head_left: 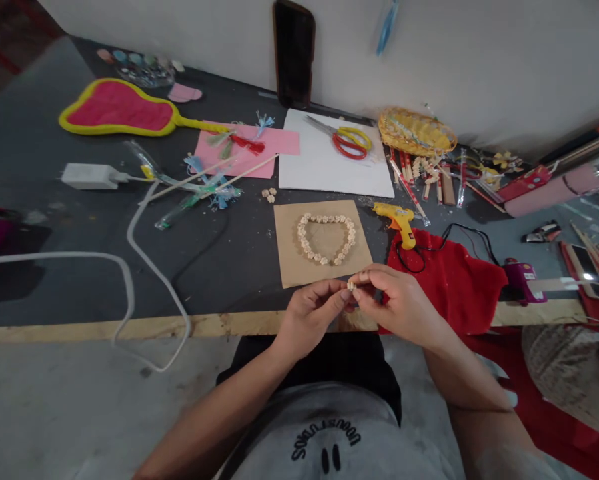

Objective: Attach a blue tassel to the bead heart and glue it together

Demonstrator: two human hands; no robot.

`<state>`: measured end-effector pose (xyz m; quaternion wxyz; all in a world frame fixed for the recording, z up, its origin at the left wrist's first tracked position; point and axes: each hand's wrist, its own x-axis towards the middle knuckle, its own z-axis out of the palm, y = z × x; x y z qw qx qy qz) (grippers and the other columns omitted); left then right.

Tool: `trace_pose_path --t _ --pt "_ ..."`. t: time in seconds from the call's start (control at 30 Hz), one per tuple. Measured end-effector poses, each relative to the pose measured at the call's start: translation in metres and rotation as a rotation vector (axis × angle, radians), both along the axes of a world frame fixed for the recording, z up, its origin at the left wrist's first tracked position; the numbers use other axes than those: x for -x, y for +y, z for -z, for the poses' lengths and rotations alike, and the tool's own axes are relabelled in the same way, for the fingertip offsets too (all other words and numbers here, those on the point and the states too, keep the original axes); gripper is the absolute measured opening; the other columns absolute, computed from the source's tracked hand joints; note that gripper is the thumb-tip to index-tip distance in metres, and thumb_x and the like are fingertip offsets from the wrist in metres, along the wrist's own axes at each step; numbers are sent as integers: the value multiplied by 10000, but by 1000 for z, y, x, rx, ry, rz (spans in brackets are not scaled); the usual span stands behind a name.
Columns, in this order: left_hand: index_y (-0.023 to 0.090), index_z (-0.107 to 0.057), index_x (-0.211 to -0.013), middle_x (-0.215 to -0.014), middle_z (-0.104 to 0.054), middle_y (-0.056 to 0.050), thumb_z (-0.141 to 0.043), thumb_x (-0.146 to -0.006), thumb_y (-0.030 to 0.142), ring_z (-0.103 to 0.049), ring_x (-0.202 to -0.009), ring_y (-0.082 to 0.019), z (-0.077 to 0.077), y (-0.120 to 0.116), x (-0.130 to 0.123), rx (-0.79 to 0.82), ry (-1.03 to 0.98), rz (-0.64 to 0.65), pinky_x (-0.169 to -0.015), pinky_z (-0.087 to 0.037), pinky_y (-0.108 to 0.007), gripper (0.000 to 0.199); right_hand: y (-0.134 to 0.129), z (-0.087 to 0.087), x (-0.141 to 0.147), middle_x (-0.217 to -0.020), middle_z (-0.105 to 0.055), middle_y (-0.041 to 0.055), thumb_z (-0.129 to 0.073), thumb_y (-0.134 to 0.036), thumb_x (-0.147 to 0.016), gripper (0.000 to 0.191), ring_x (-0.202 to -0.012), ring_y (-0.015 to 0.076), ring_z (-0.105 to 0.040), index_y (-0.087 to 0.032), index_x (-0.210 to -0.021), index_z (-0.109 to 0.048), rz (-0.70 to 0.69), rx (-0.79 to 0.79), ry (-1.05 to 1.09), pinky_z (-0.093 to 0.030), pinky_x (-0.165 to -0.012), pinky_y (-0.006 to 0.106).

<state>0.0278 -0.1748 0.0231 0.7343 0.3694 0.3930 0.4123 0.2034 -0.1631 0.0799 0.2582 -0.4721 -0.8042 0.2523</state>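
Just in front of the table edge, my left hand (313, 312) and my right hand (397, 301) meet fingertip to fingertip. Pinched between them is a small cream flower-shaped piece (351, 285), partly covered by the fingers. Beyond the hands lies a square of brown card (287, 250). On it, similar cream pieces form a heart outline (302, 233), with a small gap near its lower tip. A few loose cream flower pieces (270, 195) rest left of the card's top corner. To the right, a yellow hot glue gun (398, 219) lies on its side by a red cloth (444, 283).
Scissors (349, 141) lie on a white board (307, 177), near a wicker basket (414, 132) and a phone (294, 53) leaning on the wall. A white cable (129, 267) loops over the front edge at left. A pink-and-yellow fan shape (124, 110) sits behind. Another person sits at right.
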Motion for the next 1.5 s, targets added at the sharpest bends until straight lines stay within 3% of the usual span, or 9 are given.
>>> trace_pose_path --t 0.33,0.57,0.83,1.1,1.2,1.33,1.4,1.5 --pt "153 -726 -825 -731 -688 -12 -755 -791 484 -601 -665 -115 -4 0 -3 -76 88 -76 -657 -525 -220 334 -1 1 -1 -924 -758 75 -572 -221 -954 129 -852 162 -727 -183 -928 -692 -8 8 61 -590 -743 261" --pt "158 -723 -814 -688 -656 2 -697 -820 385 -543 -605 -98 -3 -2 -5 -160 215 -105 -564 -447 -193 229 -1 7 2 -906 -755 63 -598 -187 -915 102 -796 157 -720 -203 -942 -695 62 -22 17 -579 -664 250" --pt "163 -732 -810 -734 -687 -9 -729 -792 426 -591 -665 -114 -3 0 -4 -86 102 -78 -655 -509 -220 264 -1 6 3 -925 -759 60 -587 -161 -906 128 -833 167 -726 -214 -940 -699 57 -3 20 -595 -724 272" --pt "160 -700 -771 -656 -624 12 -734 -802 453 -533 -611 -103 -7 1 -6 -100 163 -104 -605 -463 -216 296 1 -2 0 -957 -758 77 -571 -218 -962 127 -891 175 -724 -197 -964 -697 0 1 36 -595 -776 284" --pt "163 -673 -694 -646 -632 0 -755 -783 520 -557 -627 -115 -8 2 -7 -47 26 -79 -639 -484 -233 377 3 -7 -4 -929 -755 63 -533 -276 -1006 201 -882 169 -721 -211 -934 -709 -44 59 73 -589 -789 286" --pt "156 -684 -717 -657 -678 -30 -808 -710 565 -590 -596 -122 -4 2 -8 185 -226 31 -612 -503 -246 428 7 -10 -11 -1007 -747 68 -557 -278 -997 183 -932 169 -719 -219 -1048 -723 -98 136 141 -588 -822 291" --pt "156 -687 -729 -651 -686 -32 -841 -668 559 -594 -574 -116 -3 1 -7 280 -283 97 -594 -506 -241 435 9 -9 -14 -1085 -731 73 -610 -272 -970 197 -970 171 -714 -229 -1134 -710 -128 171 174 -590 -845 302" --pt "154 -675 -686 -634 -682 -23 -862 -645 545 -588 -546 -97 -3 1 -5 315 -317 148 -595 -506 -230 435 11 -7 -16 -1060 -719 57 -632 -264 -964 167 -937 149 -714 -235 -1102 -720 -166 220 217 -590 -837 285"
